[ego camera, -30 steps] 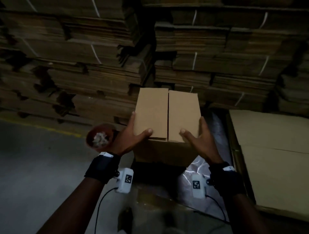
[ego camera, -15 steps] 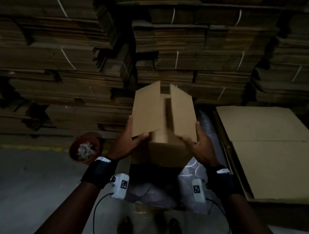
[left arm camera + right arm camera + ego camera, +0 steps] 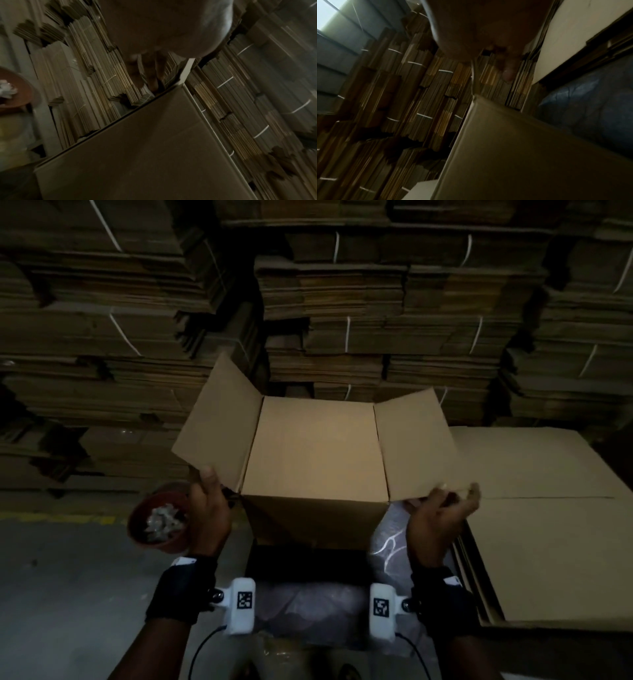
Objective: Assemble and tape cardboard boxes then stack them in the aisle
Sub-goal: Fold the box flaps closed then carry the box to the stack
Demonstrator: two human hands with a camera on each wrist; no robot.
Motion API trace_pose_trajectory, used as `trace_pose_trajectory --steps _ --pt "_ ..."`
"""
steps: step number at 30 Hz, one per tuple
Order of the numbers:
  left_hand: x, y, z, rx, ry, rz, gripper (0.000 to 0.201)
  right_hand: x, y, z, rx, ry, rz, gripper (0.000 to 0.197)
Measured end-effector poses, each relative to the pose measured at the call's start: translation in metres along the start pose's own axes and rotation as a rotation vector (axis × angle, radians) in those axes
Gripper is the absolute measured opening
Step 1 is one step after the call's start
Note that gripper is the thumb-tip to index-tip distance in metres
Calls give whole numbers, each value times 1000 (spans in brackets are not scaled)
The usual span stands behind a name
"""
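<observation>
**Q:** What has changed at the box?

**Me:** Both long flaps, which half a second ago stood nearly upright and a second ago lay shut along a centre seam, are now thrown wide, one to each side. The plain brown cardboard box (image 3: 317,474) stands directly ahead of me, between my two hands, on a dark support I cannot make out, with crinkled plastic sheeting (image 3: 390,546) beneath. An inner panel lies flat across its opening.

**Q:** And the hands?

**Me:** My left hand (image 3: 209,508) grips the near corner of the left flap (image 3: 219,422), fingers curled round its edge. My right hand (image 3: 442,515) is turned palm-up under the near edge of the right flap (image 3: 414,446), fingers bent at the rim. The wrist views are too blurred to add much.

**Q:** Which way does the work lie?

**Me:** Straight ahead, square to my chest. The flap hinges run away from me, so the seam, once the flaps are closed, should run fore and aft, down the middle. Each hand is about equally near its own flap; I judge neither has the advantage.

**Q:** Anything else in reach?

**Me:** A round reddish-brown bowl of pale scraps (image 3: 159,518) sits just beside my left hand. A pile of flat cardboard sheets (image 3: 548,525) lies to my right, and strapped bundles of flattened cartons (image 3: 359,302) wall the background. I see no tape in any view.
</observation>
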State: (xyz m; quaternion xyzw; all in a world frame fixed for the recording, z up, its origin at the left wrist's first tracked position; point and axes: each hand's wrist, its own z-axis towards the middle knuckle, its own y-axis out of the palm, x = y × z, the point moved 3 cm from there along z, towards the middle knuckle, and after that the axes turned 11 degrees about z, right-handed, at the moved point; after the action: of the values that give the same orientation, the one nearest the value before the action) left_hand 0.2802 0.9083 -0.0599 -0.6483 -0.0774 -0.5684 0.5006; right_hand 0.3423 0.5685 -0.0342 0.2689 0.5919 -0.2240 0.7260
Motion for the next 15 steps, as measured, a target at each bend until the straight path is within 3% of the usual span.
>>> trace_pose_trajectory --steps 2,3,4,6,7,9,11,13,15 --pt "-11 -6 4 171 -50 -73 78 8 -6 13 -90 -41 -286 74" --pt "-8 -14 3 259 -30 -18 79 5 -6 19 -166 -104 -510 76" --pt "-1 -20 4 321 14 105 77 4 -3 24 -260 -192 -727 72" --pt "4 -23 5 311 143 416 50 1 10 32 -549 -348 -913 55" --pt "4 -18 7 227 203 557 37 -3 20 34 -724 -368 -889 50" --pt "4 -4 13 -17 196 665 51 -10 42 40 -949 -284 -834 50" --pt "10 7 12 -267 115 596 79 -13 66 45 -1006 -132 -886 57" --pt "13 18 5 -474 81 525 96 -8 83 47 -1012 -92 -930 61" --pt "16 21 1 -561 45 446 111 -2 89 51 -1023 -70 -961 60"
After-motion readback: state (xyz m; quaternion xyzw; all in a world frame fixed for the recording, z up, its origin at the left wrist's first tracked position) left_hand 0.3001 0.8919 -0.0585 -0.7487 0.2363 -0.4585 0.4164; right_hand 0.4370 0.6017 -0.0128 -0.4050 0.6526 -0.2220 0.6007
